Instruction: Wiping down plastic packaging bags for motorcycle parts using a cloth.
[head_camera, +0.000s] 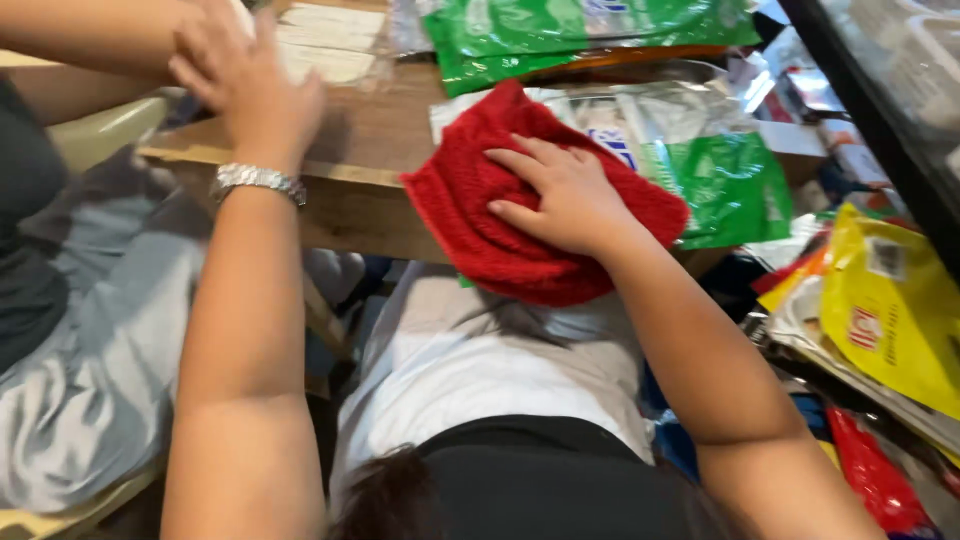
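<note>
Red cloth (500, 215) hangs over our table (370, 135) edge; our right hand (565, 195) presses it flat, fingers spread, gripping nothing. Our left hand (245, 80) hovers open above the table, blurred, empty.

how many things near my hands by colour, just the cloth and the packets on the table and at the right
red cloth: 1
green packets: 2
yellow packet: 1
red packet: 1
total: 5
</note>
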